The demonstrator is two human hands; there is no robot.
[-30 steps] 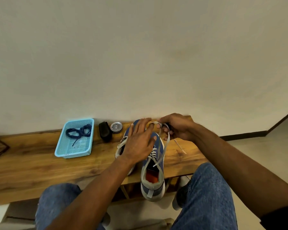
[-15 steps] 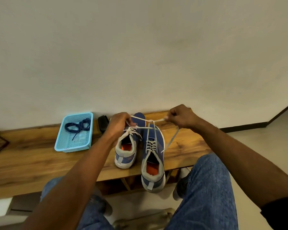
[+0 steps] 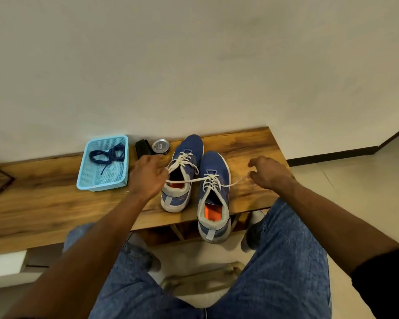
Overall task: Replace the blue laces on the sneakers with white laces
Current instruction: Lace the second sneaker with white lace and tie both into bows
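Moved: your hands have spread apart, drawing the white lace (image 3: 189,180) taut.
Left hand (image 3: 148,178): fingers pinch one end.
Right hand (image 3: 268,172): fingers loosely curled, grip unclear.
Right sneaker (image 3: 213,194): overhangs the surface (image 3: 44,203).
Blue laces (image 3: 107,155): in the basket (image 3: 85,180).

Plain off-white wall (image 3: 194,65), wooden bench (image 3: 44,203) against it, dark baseboard (image 3: 332,155), pale floor (image 3: 366,180).

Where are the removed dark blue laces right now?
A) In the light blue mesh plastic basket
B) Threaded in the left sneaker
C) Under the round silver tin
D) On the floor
A: the dark blue laces lie tangled inside the light blue mesh plastic basket on the wooden bench, left of both sneakers.
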